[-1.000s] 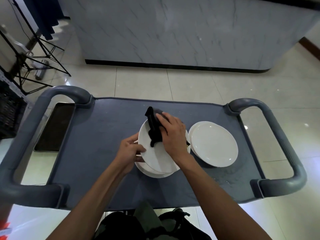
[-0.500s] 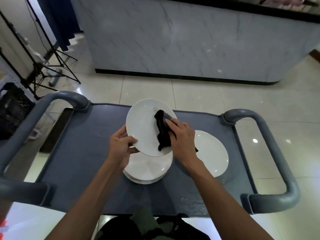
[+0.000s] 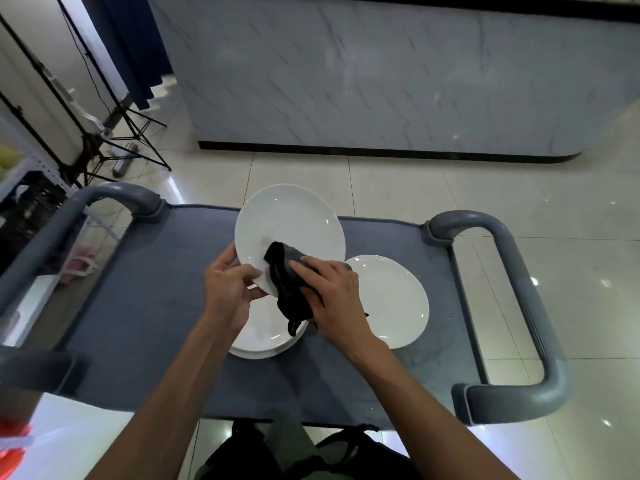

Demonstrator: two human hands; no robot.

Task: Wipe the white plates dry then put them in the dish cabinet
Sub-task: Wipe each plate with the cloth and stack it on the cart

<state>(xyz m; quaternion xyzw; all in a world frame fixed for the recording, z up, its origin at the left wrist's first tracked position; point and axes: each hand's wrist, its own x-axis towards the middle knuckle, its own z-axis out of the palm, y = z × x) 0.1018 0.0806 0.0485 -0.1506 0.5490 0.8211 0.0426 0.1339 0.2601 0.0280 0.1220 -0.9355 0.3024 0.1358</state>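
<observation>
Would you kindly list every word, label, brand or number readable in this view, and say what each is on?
None can be read.
The held plate, the black cloth, the plates on the cart and the grey cart bear no print.
The red item at lower left is too blurred to tell.

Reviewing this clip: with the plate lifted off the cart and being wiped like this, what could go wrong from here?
1. The left hand pinches the raised plate only at its near rim; the right hand pressing the black cloth could lever it loose.
2. A slip would likely drop it onto the stack of plates directly below, chipping both.
3. The plate on the right sits close to the wiping elbow's path.
</observation>
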